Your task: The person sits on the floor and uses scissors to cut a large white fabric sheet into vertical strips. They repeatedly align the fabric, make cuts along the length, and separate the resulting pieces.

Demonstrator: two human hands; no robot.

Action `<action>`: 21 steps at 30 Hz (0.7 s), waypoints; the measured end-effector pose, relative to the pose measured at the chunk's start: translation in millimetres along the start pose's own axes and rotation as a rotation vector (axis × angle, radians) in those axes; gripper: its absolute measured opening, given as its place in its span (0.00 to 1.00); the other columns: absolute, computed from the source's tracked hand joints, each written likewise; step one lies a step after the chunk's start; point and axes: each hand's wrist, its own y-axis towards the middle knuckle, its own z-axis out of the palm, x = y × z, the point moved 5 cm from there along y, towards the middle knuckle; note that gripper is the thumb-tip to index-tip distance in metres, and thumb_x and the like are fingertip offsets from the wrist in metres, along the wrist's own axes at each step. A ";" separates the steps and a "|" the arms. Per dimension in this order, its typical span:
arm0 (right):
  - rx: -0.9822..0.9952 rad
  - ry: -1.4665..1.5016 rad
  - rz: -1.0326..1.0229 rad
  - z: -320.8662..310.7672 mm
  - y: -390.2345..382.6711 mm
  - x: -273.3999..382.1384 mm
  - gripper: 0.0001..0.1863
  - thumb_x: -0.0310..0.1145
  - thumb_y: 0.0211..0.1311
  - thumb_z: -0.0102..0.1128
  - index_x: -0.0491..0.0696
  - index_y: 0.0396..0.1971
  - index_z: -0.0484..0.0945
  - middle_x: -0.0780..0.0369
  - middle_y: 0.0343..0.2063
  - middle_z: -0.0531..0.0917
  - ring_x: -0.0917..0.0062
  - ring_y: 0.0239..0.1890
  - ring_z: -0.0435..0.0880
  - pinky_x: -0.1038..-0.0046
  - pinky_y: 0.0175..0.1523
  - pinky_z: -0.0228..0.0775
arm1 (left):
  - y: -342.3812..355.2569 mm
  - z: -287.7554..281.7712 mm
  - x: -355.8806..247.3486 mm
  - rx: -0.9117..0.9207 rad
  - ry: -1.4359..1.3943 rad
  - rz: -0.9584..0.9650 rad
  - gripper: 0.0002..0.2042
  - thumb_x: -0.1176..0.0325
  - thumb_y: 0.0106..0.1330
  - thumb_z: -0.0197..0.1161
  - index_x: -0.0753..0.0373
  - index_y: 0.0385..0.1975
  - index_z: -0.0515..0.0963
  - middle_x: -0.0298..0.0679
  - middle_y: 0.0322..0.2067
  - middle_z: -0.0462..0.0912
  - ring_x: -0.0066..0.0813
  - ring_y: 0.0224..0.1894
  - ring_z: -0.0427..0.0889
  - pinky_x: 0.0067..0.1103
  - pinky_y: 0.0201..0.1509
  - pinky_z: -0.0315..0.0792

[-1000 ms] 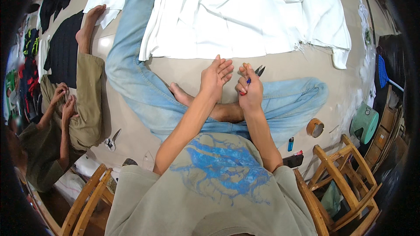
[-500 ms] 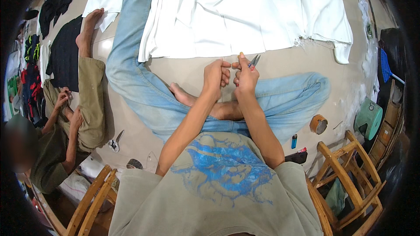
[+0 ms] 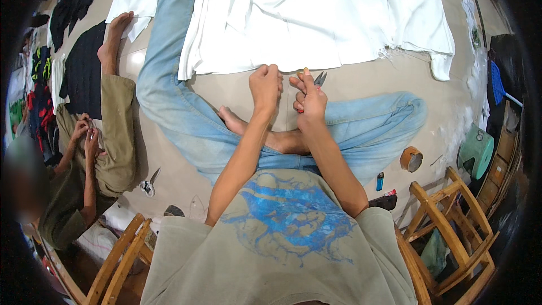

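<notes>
A large white garment (image 3: 305,28) lies spread on the floor ahead of me, its near hem running just beyond my hands. My left hand (image 3: 265,89) is closed, and its fingertips grip the hem. Closed around a small pair of thread snips (image 3: 320,79), my right hand (image 3: 309,95) is a little to the right. The blades of the snips point away from me and up past the fingers. Thumb and forefinger of that hand come close to the hem; whether they touch it I cannot tell. Loose threads fray from the garment's edge farther right.
At left a co-worker (image 3: 68,192) sits with both hands together, near black cloth (image 3: 84,79). Another pair of snips (image 3: 149,184) lies on the floor. To my right are a brown tape roll (image 3: 411,159), a blue lighter (image 3: 380,181), a wooden stool (image 3: 451,226) and a green container (image 3: 476,152).
My left hand has moved forward and left to the hem and closed. My right hand, still holding the snips, has shifted slightly left. The co-worker's hands have come together.
</notes>
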 end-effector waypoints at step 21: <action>-0.027 0.003 -0.156 -7.0 25.6 8.0 0.14 0.36 0.70 0.68 0.53 0.28 0.70 0.73 0.19 0.70 0.91 0.15 0.59 0.82 0.17 0.45 | -10.3 16.1 31.2 0.267 -0.260 -0.112 0.18 0.55 0.77 0.60 0.68 0.43 0.80 0.41 0.35 0.86 0.25 0.34 0.84 0.20 0.33 0.74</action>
